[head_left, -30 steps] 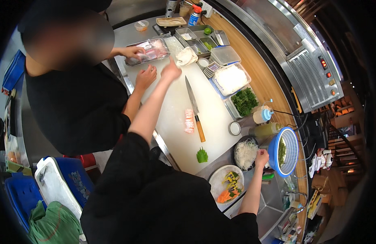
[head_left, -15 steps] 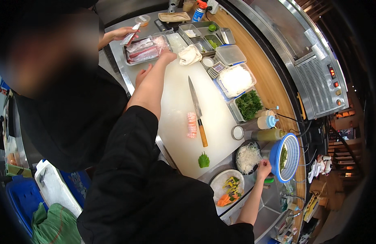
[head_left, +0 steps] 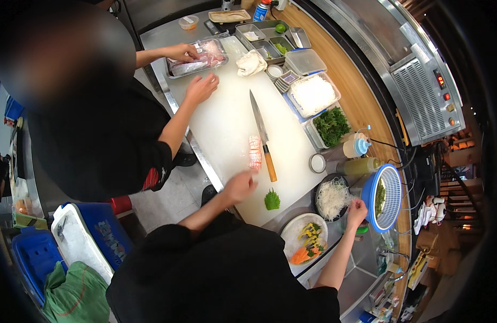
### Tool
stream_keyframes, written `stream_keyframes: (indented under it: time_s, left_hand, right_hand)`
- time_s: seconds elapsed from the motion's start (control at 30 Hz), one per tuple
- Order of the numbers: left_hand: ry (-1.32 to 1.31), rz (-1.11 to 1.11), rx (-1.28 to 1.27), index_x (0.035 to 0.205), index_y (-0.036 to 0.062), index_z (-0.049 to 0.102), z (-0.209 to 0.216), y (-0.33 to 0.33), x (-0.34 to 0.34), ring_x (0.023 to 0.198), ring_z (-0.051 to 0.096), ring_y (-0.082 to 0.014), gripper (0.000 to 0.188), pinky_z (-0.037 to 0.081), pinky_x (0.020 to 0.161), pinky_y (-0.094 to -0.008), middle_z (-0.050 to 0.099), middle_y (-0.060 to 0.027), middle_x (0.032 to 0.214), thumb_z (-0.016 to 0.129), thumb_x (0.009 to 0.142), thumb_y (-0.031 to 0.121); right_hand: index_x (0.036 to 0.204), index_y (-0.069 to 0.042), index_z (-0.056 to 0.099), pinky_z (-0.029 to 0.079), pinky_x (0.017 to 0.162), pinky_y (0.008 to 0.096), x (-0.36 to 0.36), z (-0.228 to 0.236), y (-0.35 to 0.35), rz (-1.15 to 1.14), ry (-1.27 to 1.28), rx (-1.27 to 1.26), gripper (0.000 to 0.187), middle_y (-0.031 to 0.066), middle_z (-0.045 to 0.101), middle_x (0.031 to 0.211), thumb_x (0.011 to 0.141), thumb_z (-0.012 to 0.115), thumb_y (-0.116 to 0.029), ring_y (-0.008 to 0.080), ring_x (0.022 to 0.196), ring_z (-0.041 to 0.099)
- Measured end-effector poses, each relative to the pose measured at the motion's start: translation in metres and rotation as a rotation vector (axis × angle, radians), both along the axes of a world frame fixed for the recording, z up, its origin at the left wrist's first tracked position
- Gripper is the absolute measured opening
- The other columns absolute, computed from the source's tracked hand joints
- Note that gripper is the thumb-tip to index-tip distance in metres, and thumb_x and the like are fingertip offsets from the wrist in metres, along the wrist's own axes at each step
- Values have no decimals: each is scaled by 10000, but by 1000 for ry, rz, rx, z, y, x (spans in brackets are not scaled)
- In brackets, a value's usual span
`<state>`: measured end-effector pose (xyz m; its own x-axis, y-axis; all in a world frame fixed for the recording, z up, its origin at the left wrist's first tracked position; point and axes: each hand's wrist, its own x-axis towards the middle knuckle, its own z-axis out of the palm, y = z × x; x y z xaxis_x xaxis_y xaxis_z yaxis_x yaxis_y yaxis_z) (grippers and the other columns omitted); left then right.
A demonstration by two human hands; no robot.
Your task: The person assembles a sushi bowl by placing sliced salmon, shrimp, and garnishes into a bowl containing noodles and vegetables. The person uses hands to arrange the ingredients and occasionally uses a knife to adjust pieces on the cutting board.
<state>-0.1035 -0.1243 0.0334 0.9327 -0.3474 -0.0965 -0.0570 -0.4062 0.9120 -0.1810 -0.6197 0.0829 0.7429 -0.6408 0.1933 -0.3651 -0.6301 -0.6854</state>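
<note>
My left hand (head_left: 241, 187) is over the near left edge of the white cutting board (head_left: 219, 129), its fingers loosely curled and blurred. Just beyond it lies a row of pink-and-white seafood slices (head_left: 255, 153), beside a long knife (head_left: 259, 121) with a wooden handle. A green serrated leaf (head_left: 272, 199) rests nearer to me. My right hand (head_left: 357, 212) has its fingertips pinched at the rim of a dark bowl of shredded white radish (head_left: 332, 199); strands reach to the fingers. Below it stands a round plate (head_left: 287, 237) with orange fish slices and yellow-and-dark pieces.
A co-worker's two hands are at a clear tray of packed fish (head_left: 224, 58) at the far left. A blue colander (head_left: 393, 202), squeeze bottles (head_left: 360, 166), a tub of greens (head_left: 331, 127) and a tub of white shreds (head_left: 314, 95) line the right side. A cloth (head_left: 251, 63) lies beyond the knife.
My left hand has come back from the fish tray to the near side of the board. The co-worker's hand has lowered into the tray. My right hand stays at the radish bowl.
</note>
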Motion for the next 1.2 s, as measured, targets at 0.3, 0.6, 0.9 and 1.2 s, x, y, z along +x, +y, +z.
stream_keyframes:
  time_s: [0.3, 0.6, 0.9, 1.2]
  left_hand:
    - [-171, -406, 82, 1268, 49, 588, 2, -7, -86, 880, 660, -347, 397, 532, 766, -441, 663, -162, 957, 674, 892, 145]
    - [-325, -535, 163, 1297, 53, 558, 38, -68, -81, 936, 650, -381, 435, 525, 814, -483, 651, -180, 1035, 669, 899, 190]
    - [-37, -524, 200, 1288, 10, 599, 38, -50, -79, 1009, 641, -416, 422, 516, 904, -480, 669, -227, 1116, 670, 891, 135]
    - [240, -692, 12, 1420, 19, 474, 19, -52, -82, 698, 579, -165, 594, 512, 654, -309, 628, -88, 953, 733, 902, 152]
  right_hand:
    - [967, 23, 673, 444, 513, 243, -16, 44, 25, -7, -90, 42, 97, 12, 638, 719, 926, 683, -65, 80, 579, 560]
    - [1042, 45, 672, 494, 561, 230, -84, 103, 49, -16, -221, 221, 134, 35, 659, 801, 923, 681, -16, 81, 661, 601]
    - [1008, -8, 708, 532, 641, 228, -165, 149, 136, -49, -106, 291, 91, 7, 664, 845, 920, 685, -19, 68, 745, 642]
    - [953, 21, 699, 522, 643, 264, -196, 87, 206, -83, -34, 401, 101, 58, 673, 844, 858, 723, -4, 114, 705, 646]
